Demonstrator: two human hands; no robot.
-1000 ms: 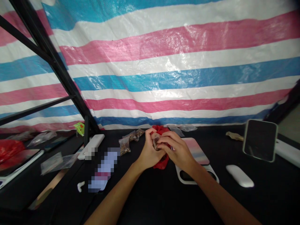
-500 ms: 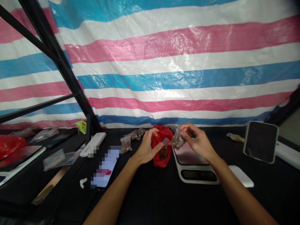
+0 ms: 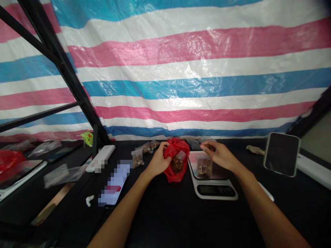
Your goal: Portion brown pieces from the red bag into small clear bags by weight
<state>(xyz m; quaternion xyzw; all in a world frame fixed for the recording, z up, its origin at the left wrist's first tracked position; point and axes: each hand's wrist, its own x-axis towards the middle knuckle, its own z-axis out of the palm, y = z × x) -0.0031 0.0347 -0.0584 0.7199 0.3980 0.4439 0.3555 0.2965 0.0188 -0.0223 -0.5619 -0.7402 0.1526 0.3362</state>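
Observation:
A red plastic bag [image 3: 176, 178] lies with its mouth gaping, showing dried brown bits [image 3: 177, 164] and a small clear scoop-like piece of plastic among them. My left hand [image 3: 158, 161] is at its left rim, thumb and fingers around the edge of the bag. On the plate of a white kitchen scale [image 3: 217, 195] rests a small clear zip bag [image 3: 204, 166] filled with brown pieces. My right hand [image 3: 219, 155] hovers over the back right of the scale, fingers bent and slightly apart, with nothing visible in them.
Several filled zip bags [image 3: 138, 157] lie behind my left hand. Clear bags [image 3: 195, 144] sit behind the scale. A phone [image 3: 116, 186], an earbud [image 3: 89, 200] and a white oblong device [image 3: 102, 156] are at left. At right stands a dark-screened device [image 3: 281, 155]. Striped sheeting [image 3: 193, 82] hangs behind.
My right hand has put the filled zip bag down on the scale plate and let go of it. My left hand has stayed at the red bag.

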